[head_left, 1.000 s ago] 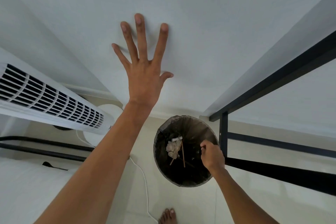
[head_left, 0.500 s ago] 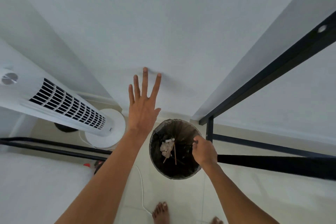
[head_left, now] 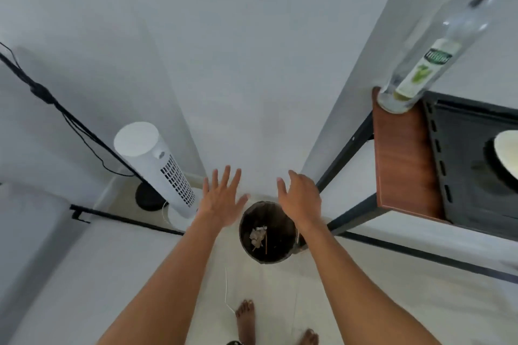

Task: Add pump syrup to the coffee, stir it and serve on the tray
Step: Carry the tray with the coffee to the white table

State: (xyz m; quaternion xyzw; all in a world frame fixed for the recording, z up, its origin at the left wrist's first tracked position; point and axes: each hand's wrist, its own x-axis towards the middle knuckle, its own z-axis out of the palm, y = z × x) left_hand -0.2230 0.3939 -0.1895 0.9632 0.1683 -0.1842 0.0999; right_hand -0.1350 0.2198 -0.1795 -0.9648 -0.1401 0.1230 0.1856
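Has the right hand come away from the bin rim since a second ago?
Yes. The right hand was pinched at the right rim of the bin; now it is open and lifted above the rim, toward the wall, holding nothing.

Two hands (head_left: 221,202), one bin (head_left: 267,232), one fan (head_left: 157,165), one bottle (head_left: 420,64), one tray (head_left: 471,165).

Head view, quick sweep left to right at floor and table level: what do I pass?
Tower fan → left hand → bin → right hand → wooden table edge → black tray → cup.
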